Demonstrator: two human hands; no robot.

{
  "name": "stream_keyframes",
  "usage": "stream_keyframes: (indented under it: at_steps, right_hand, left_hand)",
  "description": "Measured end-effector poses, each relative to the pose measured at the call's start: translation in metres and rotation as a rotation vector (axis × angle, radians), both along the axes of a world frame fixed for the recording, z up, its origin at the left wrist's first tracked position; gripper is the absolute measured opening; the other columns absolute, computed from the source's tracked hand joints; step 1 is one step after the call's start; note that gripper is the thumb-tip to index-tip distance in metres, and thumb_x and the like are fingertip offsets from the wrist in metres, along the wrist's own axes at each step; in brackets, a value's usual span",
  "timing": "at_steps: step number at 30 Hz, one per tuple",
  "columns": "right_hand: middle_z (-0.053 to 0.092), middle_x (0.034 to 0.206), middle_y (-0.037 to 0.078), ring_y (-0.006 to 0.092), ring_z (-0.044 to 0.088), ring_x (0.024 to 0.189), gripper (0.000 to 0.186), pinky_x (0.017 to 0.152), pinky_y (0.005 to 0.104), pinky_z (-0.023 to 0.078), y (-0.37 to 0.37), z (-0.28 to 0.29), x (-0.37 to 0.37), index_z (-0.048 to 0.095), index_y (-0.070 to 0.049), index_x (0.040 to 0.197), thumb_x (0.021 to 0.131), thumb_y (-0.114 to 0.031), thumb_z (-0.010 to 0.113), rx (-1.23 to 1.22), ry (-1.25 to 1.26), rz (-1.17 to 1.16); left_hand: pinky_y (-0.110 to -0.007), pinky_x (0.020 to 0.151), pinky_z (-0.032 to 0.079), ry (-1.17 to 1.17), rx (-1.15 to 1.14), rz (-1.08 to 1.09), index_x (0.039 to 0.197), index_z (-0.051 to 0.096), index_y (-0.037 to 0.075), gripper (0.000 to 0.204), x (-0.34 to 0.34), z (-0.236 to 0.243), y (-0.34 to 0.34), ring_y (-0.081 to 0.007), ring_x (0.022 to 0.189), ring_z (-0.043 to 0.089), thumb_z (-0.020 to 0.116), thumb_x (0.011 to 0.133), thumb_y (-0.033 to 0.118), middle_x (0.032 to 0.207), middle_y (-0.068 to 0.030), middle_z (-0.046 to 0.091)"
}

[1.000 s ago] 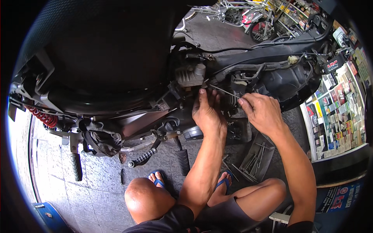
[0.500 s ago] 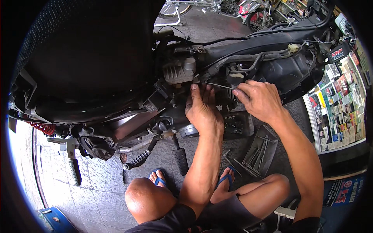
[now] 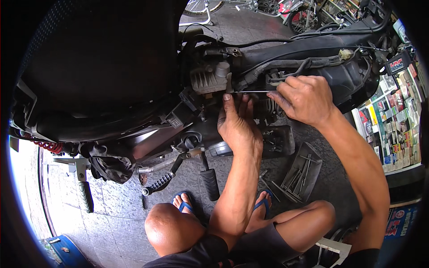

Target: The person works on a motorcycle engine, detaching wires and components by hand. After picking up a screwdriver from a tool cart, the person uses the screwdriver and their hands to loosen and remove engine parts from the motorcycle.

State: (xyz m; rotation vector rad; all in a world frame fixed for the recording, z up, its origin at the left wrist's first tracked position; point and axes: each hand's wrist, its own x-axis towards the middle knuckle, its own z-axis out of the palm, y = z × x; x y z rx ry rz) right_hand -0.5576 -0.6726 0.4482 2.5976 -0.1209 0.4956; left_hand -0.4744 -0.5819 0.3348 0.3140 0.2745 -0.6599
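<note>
A motorbike stripped of some covers lies across my view, with a grey finned metal part [image 3: 206, 81] at its middle. Just below that part, my left hand [image 3: 233, 118] is closed, thumb and fingers pressed around a small piece that they mostly hide. My right hand [image 3: 300, 99] grips a thin silver rod tool [image 3: 254, 91], held nearly level, whose far end reaches to my left thumb tip at the finned part. Black hoses and cables [image 3: 281, 62] run just above my hands.
A grey metal tray of long tools [image 3: 312, 166] is on the tiled floor [image 3: 116, 210] below the bike, loose tools beside it. Also in view: a glass display case [image 3: 389, 134] at right, a foot peg [image 3: 85, 194], a blue drum [image 3: 67, 252], and another bike's wheel [image 3: 304, 20] at the back.
My right hand has moved up and to the right, and the rod tool now lies flatter. My left hand remains under the finned part. The view has shifted slightly.
</note>
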Motion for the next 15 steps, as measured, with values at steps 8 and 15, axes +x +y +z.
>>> stream_keyframes:
  at_steps: [8,15]
  right_hand:
    - [0.064,0.063,0.005,0.0233,0.067,0.057,0.033,0.048,0.0356,0.052,-0.005,0.025,0.015,0.064,-0.011,0.067,0.087,-0.037,0.067,-0.068,0.163,0.053]
    - [0.063,0.066,0.01,0.0252,0.066,0.055,0.029,0.048,0.0371,0.054,0.058,-0.014,-0.009,0.063,-0.008,0.071,0.09,-0.03,0.065,0.075,0.055,-0.161]
  left_hand:
    - [-0.036,0.092,0.05,-0.025,-0.044,-0.013,0.107,0.059,0.004,0.033,-0.003,-0.007,-0.006,-0.0212,0.098,0.06,0.066,0.095,0.033,0.102,-0.0076,0.062]
    - [-0.034,0.085,0.05,0.006,-0.072,0.011,0.113,0.057,0.001,0.035,0.001,-0.009,-0.003,-0.0207,0.095,0.061,0.067,0.095,0.029,0.102,-0.0069,0.062]
